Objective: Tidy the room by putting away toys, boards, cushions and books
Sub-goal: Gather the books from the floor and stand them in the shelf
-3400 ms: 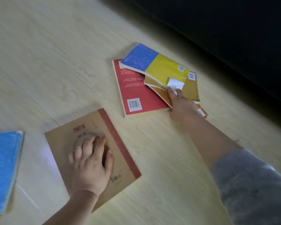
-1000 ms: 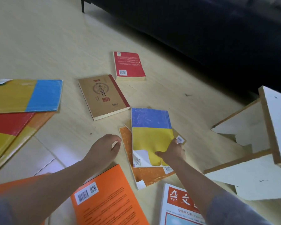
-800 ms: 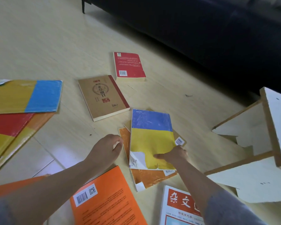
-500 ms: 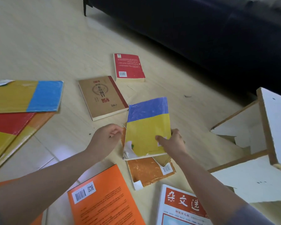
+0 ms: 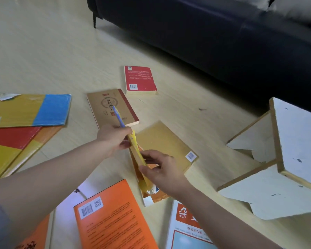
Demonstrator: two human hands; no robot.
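A thin blue-and-yellow book point(image 5: 133, 141) stands on edge, seen almost edge-on, lifted off the floor. My left hand point(image 5: 113, 139) grips its upper part and my right hand point(image 5: 160, 169) pinches its lower edge. Under it lie a tan book with a barcode sticker point(image 5: 167, 144) and a torn orange book point(image 5: 151, 196). Further off on the floor rest a brown book with a red spine point(image 5: 111, 106) and a red book point(image 5: 139, 79).
A large orange book point(image 5: 111, 218) and a red-and-white magazine point(image 5: 185, 229) lie near me. Flat blue, yellow and red boards point(image 5: 29, 112) are stacked at the left. A tipped white wooden stool point(image 5: 276, 159) stands at the right, a dark sofa point(image 5: 214, 33) behind.
The blue-and-yellow book has been lifted from flat on the pile and turned onto its edge, now held by both hands. The tan book beneath it is uncovered.
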